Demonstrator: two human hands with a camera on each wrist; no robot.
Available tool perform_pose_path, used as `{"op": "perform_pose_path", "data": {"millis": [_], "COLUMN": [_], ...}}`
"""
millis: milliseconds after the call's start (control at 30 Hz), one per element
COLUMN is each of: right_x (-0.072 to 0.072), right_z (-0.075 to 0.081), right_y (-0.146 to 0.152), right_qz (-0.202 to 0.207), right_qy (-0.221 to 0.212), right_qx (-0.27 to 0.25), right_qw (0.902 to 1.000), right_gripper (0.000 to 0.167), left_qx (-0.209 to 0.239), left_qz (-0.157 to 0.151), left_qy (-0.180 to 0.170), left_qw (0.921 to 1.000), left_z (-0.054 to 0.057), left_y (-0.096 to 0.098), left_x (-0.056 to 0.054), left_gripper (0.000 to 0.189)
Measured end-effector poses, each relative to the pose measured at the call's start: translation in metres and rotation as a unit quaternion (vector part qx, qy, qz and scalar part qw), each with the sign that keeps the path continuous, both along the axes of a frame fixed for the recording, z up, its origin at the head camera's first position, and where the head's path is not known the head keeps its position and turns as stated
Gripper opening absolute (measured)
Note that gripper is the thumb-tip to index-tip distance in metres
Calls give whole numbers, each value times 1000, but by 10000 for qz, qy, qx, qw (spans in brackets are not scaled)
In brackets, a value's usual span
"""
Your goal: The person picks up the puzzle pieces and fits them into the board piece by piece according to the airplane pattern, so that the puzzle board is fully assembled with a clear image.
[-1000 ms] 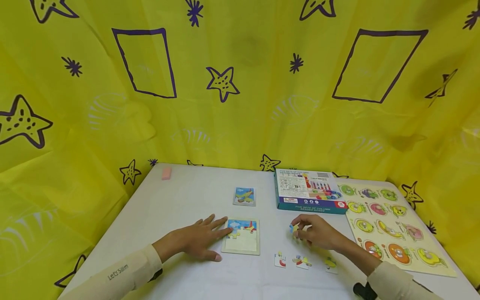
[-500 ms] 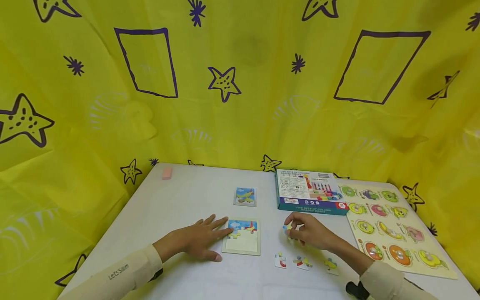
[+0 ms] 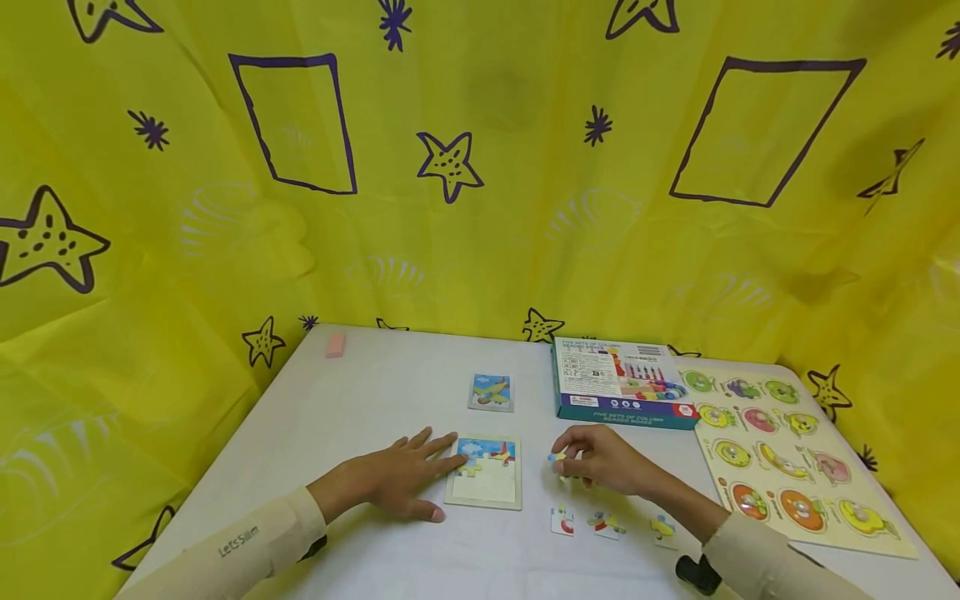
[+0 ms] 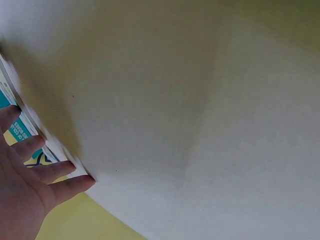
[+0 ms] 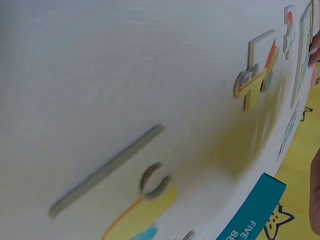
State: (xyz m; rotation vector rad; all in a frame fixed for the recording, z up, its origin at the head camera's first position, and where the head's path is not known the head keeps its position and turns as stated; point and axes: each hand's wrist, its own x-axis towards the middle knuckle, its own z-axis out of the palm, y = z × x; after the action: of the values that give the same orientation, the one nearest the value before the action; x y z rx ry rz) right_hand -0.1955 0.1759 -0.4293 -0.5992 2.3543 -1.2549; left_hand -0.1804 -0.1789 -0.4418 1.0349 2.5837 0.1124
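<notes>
My left hand (image 3: 401, 482) lies palm down with fingers spread. Its index fingertip touches the upper left of a square jigsaw puzzle tray (image 3: 483, 498), where blue sky and red tail pieces fill the top and the lower part is bare. Just right of that tray, my right hand (image 3: 607, 461) pinches a blue-and-yellow jigsaw piece (image 3: 557, 460) between thumb and fingers, over the table. Below it lie three loose pieces: one red and white (image 3: 562, 522), one with a plane's nose (image 3: 606, 525), one mostly yellow (image 3: 663, 531). The right wrist view catches only an edge of the right hand (image 5: 315, 192).
Behind the tray lies a small airplane picture puzzle (image 3: 491, 392). A teal-edged toy box (image 3: 622, 383) stands at the back right, beside a fruit peg board (image 3: 802, 458). A pink block (image 3: 335, 346) sits at the far left corner, before a yellow curtain (image 3: 510, 250).
My right hand has moved left toward the tray, carrying the pinched jigsaw piece. The left hand has stayed in place on the tray's edge.
</notes>
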Motion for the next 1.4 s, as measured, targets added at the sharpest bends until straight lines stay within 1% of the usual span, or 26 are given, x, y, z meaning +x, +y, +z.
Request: {"op": "perform_pose_path", "data": {"millis": [233, 533, 667, 867, 967, 1133, 1200, 1400], "right_x": [-2, -1, -1, -2, -4, -10, -12, -16], "right_z": [-2, -1, -2, -1, 0, -5, -7, -13], "right_y": [-10, -22, -26, -31, -34, -43, -49, -69], "right_qz": [221, 312, 367, 612, 718, 854, 860, 709], "right_qy": [-164, -606, -693, -764, -707, -395, -321, -284], "right_qx": [-109, -257, -272, -309, -308, -259, -252, -160], "right_qw": [9996, 9973, 9965, 9947, 9944, 9952, 9955, 9969], "right_gripper": [28, 41, 43, 48, 49, 44, 42, 40], "left_qx": [-11, -37, -29, -44, -71, -81, -79, -33], "left_qz": [-3, 61, 57, 36, 37, 34, 24, 20], "left_qy": [-20, -70, -72, -51, -52, -32, -14, -41], "left_qw": [10000, 9999, 10000, 10000, 10000, 10000, 10000, 10000], "left_z": [2, 3, 4, 2, 2, 2, 2, 2], "left_y": [1, 1, 1, 1, 1, 0, 0, -1], "left_x": [0, 2, 2, 1, 0, -1, -1, -1], "left_gripper": [83, 82, 82, 82, 82, 82, 82, 82]}}
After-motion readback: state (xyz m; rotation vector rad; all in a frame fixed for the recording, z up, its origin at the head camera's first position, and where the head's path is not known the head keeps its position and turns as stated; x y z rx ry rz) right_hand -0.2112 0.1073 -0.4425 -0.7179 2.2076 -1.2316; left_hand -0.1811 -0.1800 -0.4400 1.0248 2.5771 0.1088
